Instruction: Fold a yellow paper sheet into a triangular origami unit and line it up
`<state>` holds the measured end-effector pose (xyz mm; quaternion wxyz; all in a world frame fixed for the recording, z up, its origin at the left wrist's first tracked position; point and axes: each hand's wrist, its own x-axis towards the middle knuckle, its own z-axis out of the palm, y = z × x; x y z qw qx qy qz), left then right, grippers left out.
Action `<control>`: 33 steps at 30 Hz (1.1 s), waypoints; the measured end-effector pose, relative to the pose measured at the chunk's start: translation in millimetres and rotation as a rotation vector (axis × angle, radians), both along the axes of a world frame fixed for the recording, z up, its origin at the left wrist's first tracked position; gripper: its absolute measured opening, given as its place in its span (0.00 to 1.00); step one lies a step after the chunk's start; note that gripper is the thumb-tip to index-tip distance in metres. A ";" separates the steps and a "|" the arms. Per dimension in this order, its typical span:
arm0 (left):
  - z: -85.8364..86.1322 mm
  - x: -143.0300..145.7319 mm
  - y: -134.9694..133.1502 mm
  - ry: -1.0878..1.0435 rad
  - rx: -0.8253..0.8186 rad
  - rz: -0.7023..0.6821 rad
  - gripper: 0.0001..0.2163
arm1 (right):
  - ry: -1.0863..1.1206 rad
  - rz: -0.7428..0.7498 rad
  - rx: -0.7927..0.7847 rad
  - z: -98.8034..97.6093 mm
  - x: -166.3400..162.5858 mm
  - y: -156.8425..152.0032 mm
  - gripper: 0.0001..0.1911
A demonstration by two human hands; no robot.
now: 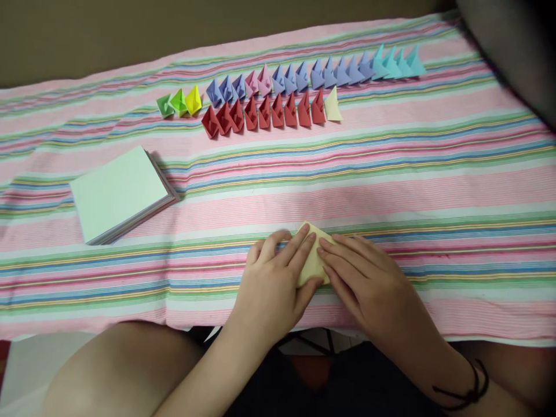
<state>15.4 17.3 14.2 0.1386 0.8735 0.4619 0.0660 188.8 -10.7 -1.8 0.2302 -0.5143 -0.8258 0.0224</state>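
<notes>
A pale yellow piece of folded paper [313,265] lies on the striped cloth near the table's front edge. My left hand [278,278] holds it down, two fingertips on its upper part and the thumb at its lower edge. From the other side my right hand [369,272] rests its outstretched fingers flat on the paper's right part. Both hands cover some of the paper, so its full shape is hidden. Farther back stands a row of red folded paper pieces [264,112], with a pale yellow one [333,105] at its right end.
Behind the red row runs a longer row of blue, pink, purple and turquoise folded pieces [341,70]. Green and yellow pieces [179,102] stand to its left. A thick stack of pale green-topped paper [119,194] lies at left. The striped cloth [269,174] has slight creases.
</notes>
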 end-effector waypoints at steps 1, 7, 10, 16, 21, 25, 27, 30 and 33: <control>0.7 0.1 0.2 -0.001 -0.007 0.000 0.26 | 0.001 -0.003 0.002 -0.4 -0.1 0.0 0.15; 4.7 0.5 1.4 -0.025 -0.061 -0.005 0.30 | 0.018 -0.023 -0.006 -2.7 0.2 0.1 0.15; 6.0 0.1 2.4 -0.039 -0.082 -0.004 0.27 | 0.015 -0.019 0.001 -2.2 0.0 0.1 0.15; 4.2 0.1 3.8 -0.037 -0.045 -0.009 0.25 | 0.007 -0.024 0.008 -3.7 -0.8 0.7 0.15; 3.9 0.1 4.3 -0.033 -0.036 -0.007 0.27 | -0.037 0.027 0.004 3.5 1.8 -0.5 0.15; 3.0 -0.1 3.8 -0.032 -0.007 -0.008 0.27 | 0.049 -0.015 0.052 19.3 -0.3 -18.4 0.18; 2.1 -0.2 3.6 -0.032 0.009 -0.013 0.27 | 0.156 -0.110 0.040 21.3 -5.4 -34.3 0.19; 1.2 -0.4 3.5 -0.030 0.022 -0.027 0.26 | 0.404 -0.137 -0.335 12.5 -17.4 -57.6 0.22; 1.4 -0.6 3.9 -0.020 0.032 -0.033 0.24 | 0.654 -0.192 -0.680 -0.4 -31.3 -69.0 0.25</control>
